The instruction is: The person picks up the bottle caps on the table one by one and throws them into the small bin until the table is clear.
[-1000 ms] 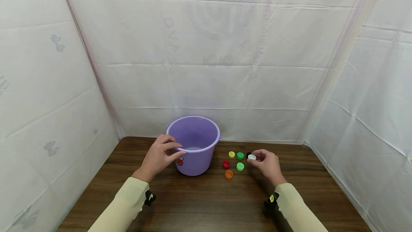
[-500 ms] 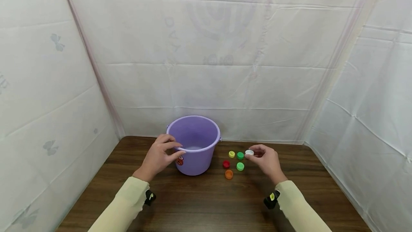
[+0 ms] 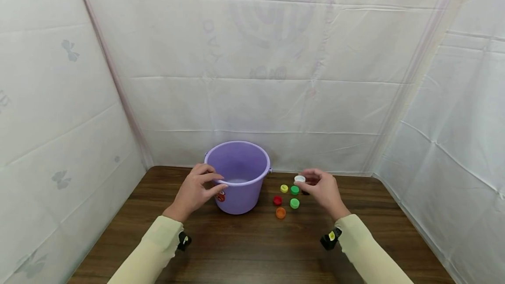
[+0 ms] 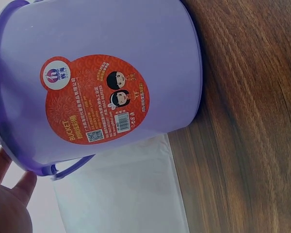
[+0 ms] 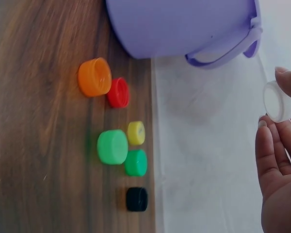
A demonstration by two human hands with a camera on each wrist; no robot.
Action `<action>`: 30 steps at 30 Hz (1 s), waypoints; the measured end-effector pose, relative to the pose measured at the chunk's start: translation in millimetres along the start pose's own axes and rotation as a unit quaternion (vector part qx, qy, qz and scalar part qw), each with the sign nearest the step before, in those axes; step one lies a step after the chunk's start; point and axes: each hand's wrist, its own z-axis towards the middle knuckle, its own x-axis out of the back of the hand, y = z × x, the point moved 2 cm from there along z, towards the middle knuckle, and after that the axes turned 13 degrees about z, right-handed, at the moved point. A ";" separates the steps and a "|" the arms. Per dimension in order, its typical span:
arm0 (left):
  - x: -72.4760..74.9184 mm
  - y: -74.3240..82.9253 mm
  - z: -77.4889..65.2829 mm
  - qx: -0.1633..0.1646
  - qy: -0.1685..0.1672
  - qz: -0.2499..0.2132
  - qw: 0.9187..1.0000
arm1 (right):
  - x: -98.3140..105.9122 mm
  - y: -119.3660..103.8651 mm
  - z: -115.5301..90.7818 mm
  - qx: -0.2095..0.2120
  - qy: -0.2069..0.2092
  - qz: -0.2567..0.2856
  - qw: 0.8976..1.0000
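Observation:
A purple bucket with a red label stands on the wooden table, its mouth facing up. My left hand grips its near-left rim between thumb and fingers. In the right wrist view, my right hand pinches a white bottle cap between thumb and fingers, raised above the table. Below it lie several loose caps: orange, red, yellow, light green, dark green and a black cap. In the head view my right hand partly hides the black one.
The wooden table meets white sheeting at the back and both sides. The bucket's handle hangs down along its outside. Loose caps lie to the bucket's right.
My right hand has lifted the white cap up and moved it left, away from beside the black cap. The left hand has stayed on the bucket's rim.

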 end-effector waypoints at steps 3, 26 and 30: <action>-0.6 0.1 0.0 -0.001 0.000 -0.002 1.000 | -2.9 -6.8 1.6 0.009 -0.003 0.001 1.000; -0.2 -1.7 0.5 0.003 -0.001 -0.002 1.000 | -37.6 -39.8 23.6 0.049 -0.039 0.049 0.997; -1.0 -1.5 0.4 -0.003 0.003 -0.002 1.000 | -46.2 -44.8 26.9 0.055 -0.043 0.062 0.996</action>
